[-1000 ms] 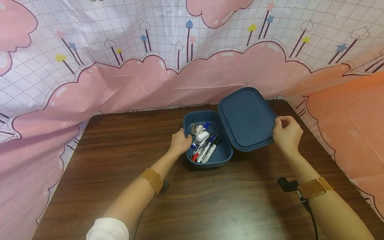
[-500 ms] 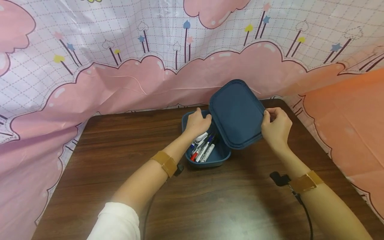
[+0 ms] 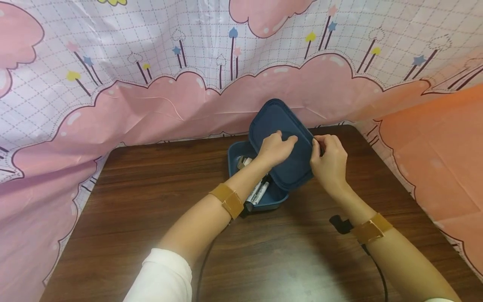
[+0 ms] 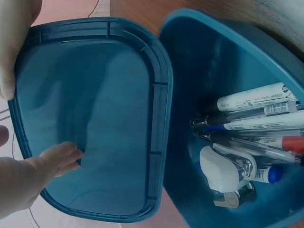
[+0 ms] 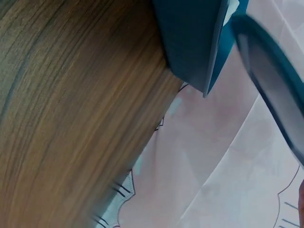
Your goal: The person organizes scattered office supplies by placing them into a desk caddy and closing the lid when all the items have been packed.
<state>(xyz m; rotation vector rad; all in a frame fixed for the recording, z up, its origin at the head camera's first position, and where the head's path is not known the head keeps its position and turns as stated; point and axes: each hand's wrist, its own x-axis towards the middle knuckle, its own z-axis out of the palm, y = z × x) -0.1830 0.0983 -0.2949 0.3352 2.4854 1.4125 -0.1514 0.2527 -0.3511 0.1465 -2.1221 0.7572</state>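
Note:
A dark blue box [image 3: 235, 156] stands at the back middle of the brown table [image 3: 151, 201]. Inside it lie several markers [image 4: 256, 102] and a white correction-tape case [image 4: 222, 169]. The blue lid [image 3: 277, 119] is tilted up over the box's right side, its ribbed inner face [image 4: 104, 118] showing. My left hand [image 3: 277, 147] reaches across the box, and its fingers [image 4: 54, 160] touch that inner face. My right hand [image 3: 329, 161] pinches the lid's right edge. In the right wrist view the box's corner [image 5: 190, 42] and the lid's rim [image 5: 270, 71] are close together.
A pink and white patterned cloth [image 3: 151, 100] hangs right behind the box and drapes past the table's left and right edges. A black cable [image 3: 371, 262] runs from my right wrist band over the table's near side.
The lid has swung up and leftward over the box, from lying open on the right. My left hand left the box's front wall and moved up onto the lid; my right hand followed the lid's edge left.

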